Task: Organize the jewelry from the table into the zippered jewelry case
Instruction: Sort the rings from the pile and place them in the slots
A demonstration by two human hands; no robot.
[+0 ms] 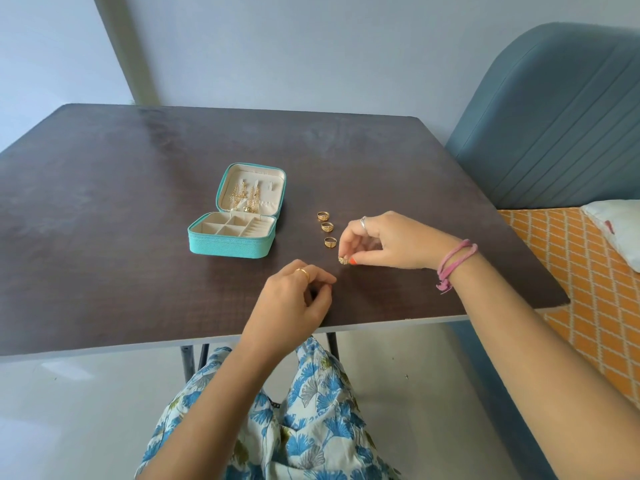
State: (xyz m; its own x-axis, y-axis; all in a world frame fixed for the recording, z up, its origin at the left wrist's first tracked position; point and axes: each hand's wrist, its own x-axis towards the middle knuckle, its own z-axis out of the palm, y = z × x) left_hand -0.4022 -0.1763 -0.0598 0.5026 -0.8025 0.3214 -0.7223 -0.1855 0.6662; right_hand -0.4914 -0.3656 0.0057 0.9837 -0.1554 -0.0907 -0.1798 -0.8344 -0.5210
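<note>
1. Plain pale wall, blue padded chair (554, 116) off to the right, and a dark table (138, 202) in the middle with everything laid out on it.
2. There's the teal case (232, 241), unzipped and lying open, lid (252, 188) propped up with gold chains hanging inside, tray compartments looking bare.
3. Three gold rings (327, 227) sit in a short column just right of the case, untouched.
4. Right hand (384, 240) is down on the table, thumb and fingertips pinching a fourth ring (343, 260) right at the surface, near the front of that column.
5. Left hand (294, 299) rests near the front edge, fingers loosely curled; whether it holds anything, I can't tell.
6. My read: lift that ring straight up with a firm pinch, carry it left, and press it into the ring slots on the tray's right side, band down.
7. Keep the wrist high so it doesn't knock the other three.
</note>
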